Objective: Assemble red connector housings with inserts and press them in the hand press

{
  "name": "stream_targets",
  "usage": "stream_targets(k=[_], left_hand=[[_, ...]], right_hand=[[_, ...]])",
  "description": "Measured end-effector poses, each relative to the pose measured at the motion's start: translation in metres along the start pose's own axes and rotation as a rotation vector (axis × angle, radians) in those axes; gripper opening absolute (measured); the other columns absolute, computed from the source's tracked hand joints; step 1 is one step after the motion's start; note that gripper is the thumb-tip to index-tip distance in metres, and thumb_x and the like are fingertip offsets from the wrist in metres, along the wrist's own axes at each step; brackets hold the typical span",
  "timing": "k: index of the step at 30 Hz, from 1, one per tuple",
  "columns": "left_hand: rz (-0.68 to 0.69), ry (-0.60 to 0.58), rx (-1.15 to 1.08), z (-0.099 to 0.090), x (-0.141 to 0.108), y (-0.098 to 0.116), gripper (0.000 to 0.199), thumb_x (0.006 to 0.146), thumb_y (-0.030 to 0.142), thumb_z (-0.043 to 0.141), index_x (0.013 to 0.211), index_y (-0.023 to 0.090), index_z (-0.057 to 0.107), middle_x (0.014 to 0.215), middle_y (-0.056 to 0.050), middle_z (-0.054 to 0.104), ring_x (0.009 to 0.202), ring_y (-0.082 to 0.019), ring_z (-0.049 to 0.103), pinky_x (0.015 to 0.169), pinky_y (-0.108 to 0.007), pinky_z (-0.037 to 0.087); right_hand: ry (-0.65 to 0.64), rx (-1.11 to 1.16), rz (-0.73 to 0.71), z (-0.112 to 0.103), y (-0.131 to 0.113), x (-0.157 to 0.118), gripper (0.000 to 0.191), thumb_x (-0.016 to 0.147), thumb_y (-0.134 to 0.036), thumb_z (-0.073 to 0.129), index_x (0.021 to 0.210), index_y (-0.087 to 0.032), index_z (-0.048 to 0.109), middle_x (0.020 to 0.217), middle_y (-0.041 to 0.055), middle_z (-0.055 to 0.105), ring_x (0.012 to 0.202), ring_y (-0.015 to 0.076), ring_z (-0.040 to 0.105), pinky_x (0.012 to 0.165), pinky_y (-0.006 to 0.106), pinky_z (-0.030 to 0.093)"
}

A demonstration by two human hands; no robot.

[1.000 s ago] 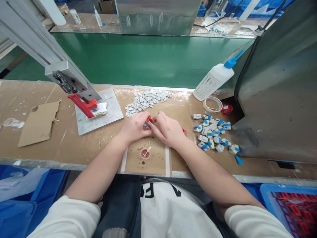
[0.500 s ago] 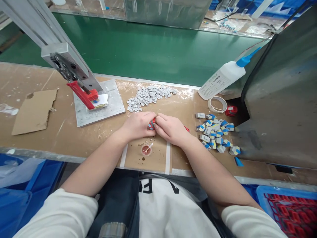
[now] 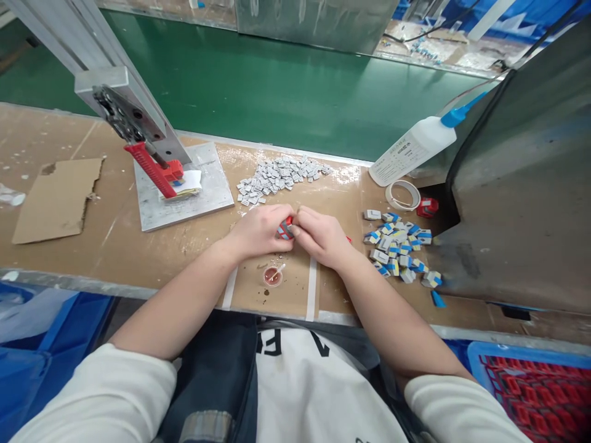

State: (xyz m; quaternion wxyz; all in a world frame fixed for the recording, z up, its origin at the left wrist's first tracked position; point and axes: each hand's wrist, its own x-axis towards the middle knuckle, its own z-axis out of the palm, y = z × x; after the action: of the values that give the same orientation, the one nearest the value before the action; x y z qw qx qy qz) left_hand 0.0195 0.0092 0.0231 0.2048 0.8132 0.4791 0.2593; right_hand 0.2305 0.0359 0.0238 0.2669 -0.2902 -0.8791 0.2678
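Note:
My left hand (image 3: 263, 231) is closed around a small red-and-grey plastic piece (image 3: 285, 228), only partly visible between the fingers. From the other side my right hand (image 3: 321, 237) meets it, fingers curled and fingertips pressed against the same piece. Just below the hands sits a small clear cup (image 3: 272, 276) of reddish liquid with a thin stick in it. Another bit of red (image 3: 349, 240) shows beside my right wrist, mostly hidden. Beyond the hands lies a heap of small grey tiles (image 3: 281, 177).
Grey blocks with blue and yellow tape (image 3: 397, 246) cluster at right, near a tape roll (image 3: 390, 198), a red piece (image 3: 427, 207) and a tilted white bottle (image 3: 409, 151). A toggle clamp (image 3: 150, 169) stands at left beside cardboard (image 3: 55, 200). A blue basket (image 3: 480, 363) holds red parts.
The hands have parted slightly, and more of the red-and-grey piece shows between them. The view has shifted a little; the surrounding things stay in place.

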Motion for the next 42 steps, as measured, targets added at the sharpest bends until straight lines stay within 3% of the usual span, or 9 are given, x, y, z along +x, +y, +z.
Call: stream_targets(k=[3,8,11,15,20,26,31,38,42], left_hand=[[-0.106,0.119,-0.203,-0.001,0.001,-0.007,0.039,0.081,0.029,0.077,0.112,0.023,0.056,0.094,0.0,0.069,0.079,-0.017,0.066,0.073,-0.03,0.049],[-0.201,0.235,-0.413,0.004,0.005,-0.026,0.05,0.08,0.038,0.086,0.119,0.024,0.058,0.104,-0.002,0.071,0.084,-0.018,0.068,0.076,-0.031,0.054],[-0.109,0.238,-0.456,0.008,0.009,-0.034,0.05,0.082,0.037,0.087,0.125,0.024,0.064,0.119,-0.007,0.071,0.099,-0.023,0.07,0.087,-0.036,0.058],[-0.039,0.187,-0.434,0.009,0.012,-0.035,0.051,0.084,0.034,0.086,0.132,0.025,0.069,0.133,-0.01,0.068,0.116,-0.027,0.069,0.098,-0.04,0.058],[-0.071,0.12,-0.539,0.011,0.011,-0.031,0.063,0.084,0.034,0.087,0.142,0.025,0.062,0.133,-0.011,0.069,0.106,-0.024,0.073,0.087,-0.035,0.061],[-0.086,0.113,-0.569,0.012,0.011,-0.03,0.052,0.083,0.031,0.087,0.13,0.02,0.068,0.129,-0.011,0.07,0.098,-0.021,0.073,0.081,-0.033,0.063],[-0.037,0.107,-0.548,0.009,0.011,-0.029,0.051,0.082,0.034,0.089,0.129,0.022,0.072,0.137,-0.012,0.065,0.112,-0.024,0.071,0.085,-0.033,0.064],[-0.136,0.046,-0.712,0.011,0.012,-0.029,0.065,0.076,0.036,0.094,0.135,0.019,0.07,0.135,-0.014,0.069,0.109,-0.024,0.074,0.095,-0.038,0.064],[-0.176,0.023,-0.811,0.011,0.012,-0.03,0.066,0.074,0.035,0.095,0.131,0.017,0.069,0.126,-0.013,0.074,0.108,-0.024,0.074,0.098,-0.039,0.063]], right_hand=[[0.073,0.057,-0.105,-0.01,-0.001,-0.004,0.033,0.106,-0.041,0.048,0.078,-0.023,0.045,0.074,0.0002,0.051,0.068,0.0161,0.049,0.067,0.03,0.034],[-0.399,-0.036,-0.249,-0.008,-0.016,-0.006,0.045,0.105,-0.046,0.055,0.069,-0.02,0.05,0.066,-0.0008,0.054,0.058,0.0125,0.039,0.061,0.031,0.023],[-0.493,-0.125,-0.268,0.0,-0.024,-0.004,0.042,0.107,-0.04,0.05,0.071,-0.019,0.055,0.068,0.0009,0.058,0.058,0.0129,0.039,0.061,0.032,0.02],[-0.445,-0.238,-0.268,0.008,-0.025,-0.004,0.039,0.108,-0.035,0.047,0.076,-0.018,0.061,0.072,0.0032,0.064,0.06,0.0142,0.042,0.062,0.034,0.017],[-0.371,-0.259,-0.313,0.013,-0.023,-0.007,0.036,0.106,-0.033,0.05,0.076,-0.018,0.063,0.074,0.0028,0.066,0.062,0.0146,0.045,0.062,0.034,0.017],[-0.253,-0.318,-0.41,0.014,-0.027,-0.008,0.033,0.105,-0.031,0.05,0.077,-0.019,0.063,0.075,0.0028,0.064,0.066,0.0157,0.048,0.064,0.034,0.02],[-0.267,-0.264,-0.501,0.012,-0.029,-0.009,0.03,0.101,-0.026,0.054,0.073,-0.019,0.06,0.071,0.0021,0.062,0.064,0.0152,0.047,0.064,0.034,0.021],[-0.357,0.042,-0.243,0.014,-0.025,-0.007,0.036,0.1,-0.03,0.052,0.066,-0.02,0.05,0.064,-0.001,0.054,0.059,0.0128,0.042,0.061,0.031,0.024],[-0.216,0.27,-0.086,0.014,-0.021,-0.004,0.036,0.094,-0.028,0.052,0.061,-0.022,0.039,0.057,-0.0041,0.042,0.054,0.0107,0.036,0.058,0.028,0.028]])
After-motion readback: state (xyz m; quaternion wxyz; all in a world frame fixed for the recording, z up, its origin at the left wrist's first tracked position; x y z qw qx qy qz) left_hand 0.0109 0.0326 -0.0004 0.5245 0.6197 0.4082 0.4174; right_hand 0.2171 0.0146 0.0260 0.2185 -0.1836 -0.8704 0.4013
